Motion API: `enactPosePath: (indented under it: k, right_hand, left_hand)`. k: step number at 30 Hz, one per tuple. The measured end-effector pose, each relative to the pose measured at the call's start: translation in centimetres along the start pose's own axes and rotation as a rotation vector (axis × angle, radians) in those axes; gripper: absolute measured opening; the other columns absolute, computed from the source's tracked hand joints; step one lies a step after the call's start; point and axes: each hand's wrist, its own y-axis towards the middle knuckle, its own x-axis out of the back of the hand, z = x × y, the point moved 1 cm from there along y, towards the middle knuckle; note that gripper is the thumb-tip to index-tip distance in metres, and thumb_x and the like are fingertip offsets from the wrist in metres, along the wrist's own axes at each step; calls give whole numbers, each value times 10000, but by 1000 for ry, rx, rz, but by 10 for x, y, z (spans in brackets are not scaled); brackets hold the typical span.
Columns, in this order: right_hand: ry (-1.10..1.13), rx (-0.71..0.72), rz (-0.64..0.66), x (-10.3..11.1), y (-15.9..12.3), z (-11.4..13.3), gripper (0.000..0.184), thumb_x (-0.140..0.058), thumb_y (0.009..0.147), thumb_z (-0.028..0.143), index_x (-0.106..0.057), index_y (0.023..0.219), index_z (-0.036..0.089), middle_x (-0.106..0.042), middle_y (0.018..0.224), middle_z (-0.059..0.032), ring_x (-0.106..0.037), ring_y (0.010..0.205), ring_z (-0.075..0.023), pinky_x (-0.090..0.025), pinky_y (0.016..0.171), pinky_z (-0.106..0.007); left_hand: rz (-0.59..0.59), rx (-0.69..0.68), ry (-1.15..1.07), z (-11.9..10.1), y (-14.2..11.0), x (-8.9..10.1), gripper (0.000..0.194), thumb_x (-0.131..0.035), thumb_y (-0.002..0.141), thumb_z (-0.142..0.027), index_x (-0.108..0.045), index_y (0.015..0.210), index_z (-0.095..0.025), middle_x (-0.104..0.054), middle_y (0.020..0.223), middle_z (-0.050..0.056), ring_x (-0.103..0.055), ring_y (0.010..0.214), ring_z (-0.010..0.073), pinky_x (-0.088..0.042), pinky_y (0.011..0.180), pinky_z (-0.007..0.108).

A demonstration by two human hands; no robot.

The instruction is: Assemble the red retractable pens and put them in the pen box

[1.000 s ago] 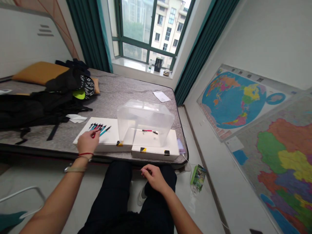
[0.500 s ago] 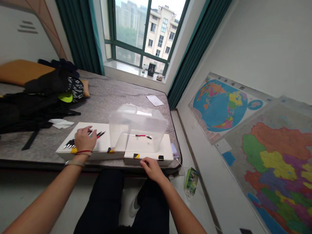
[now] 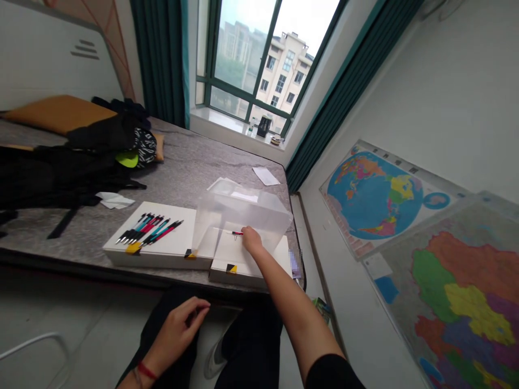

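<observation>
My right hand reaches into the open side of a clear plastic bin lying over the white boxes. Its fingers are bent down and mostly hidden, close to a thin red and black pen part. A tiny metal-looking piece lies just below that part. My left hand hangs above my thigh, fingers curled and thumb drawn to them, with nothing visible inside. Several red, teal and black pens lie side by side on the left white box.
The right white box stands at the bed's front edge, with yellow and black tape on it. Crumpled tissue and dark clothing lie left. A white paper is further back. Wall maps hang at right.
My left hand has left the pens and drawn back over my thigh. My right hand has moved forward from the box's front edge into the bin, covering the small black piece.
</observation>
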Motion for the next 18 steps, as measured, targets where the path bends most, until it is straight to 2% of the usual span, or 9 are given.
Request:
enactPosePath:
  k: [5, 9, 13, 16, 18]
  right_hand:
    - [-66, 81, 59, 0, 10, -6, 319, -415, 893, 33, -646, 1053, 182, -623, 1075, -99, -603, 972, -184, -430, 803, -258]
    - [27, 51, -36, 11, 2, -5, 287, -443, 924, 110, -665, 1087, 189, -621, 1079, -101, -608, 945, -189, -434, 790, -259]
    - [272, 80, -218, 17, -36, -1, 264, -513, 913, 182, -682, 1116, 200, -617, 1036, -85, -601, 920, -186, -443, 821, -274]
    - [549, 181, -240, 14, -77, 7, 217, -587, 886, 217, -714, 1061, 208, -631, 937, -52, -598, 828, -157, -459, 808, -273]
    - [765, 216, -213, 9, -102, 14, 183, -626, 873, 270, -725, 1017, 216, -646, 919, -38, -595, 766, -141, -476, 735, -260]
  left_hand:
    - [36, -43, 46, 4, 0, 11, 216, -531, 907, -361, -687, 969, -226, -687, 896, 58, -624, 758, 172, -492, 707, 242]
    - [-19, -33, 85, 4, 21, 19, 224, -522, 912, -375, -675, 980, -226, -687, 930, 56, -626, 787, 176, -487, 725, 258]
    - [-140, 39, 74, 2, 53, 20, 273, -561, 877, -420, -665, 1023, -214, -693, 963, 64, -629, 750, 182, -500, 717, 293]
    - [-166, 113, -56, 0, 80, 12, 472, -637, 807, -466, -603, 1198, -204, -687, 1063, 89, -643, 729, 184, -515, 658, 302]
    - [-124, 216, -253, -2, 94, 3, 599, -676, 760, -500, -559, 1257, -187, -689, 1083, 108, -664, 743, 194, -527, 640, 306]
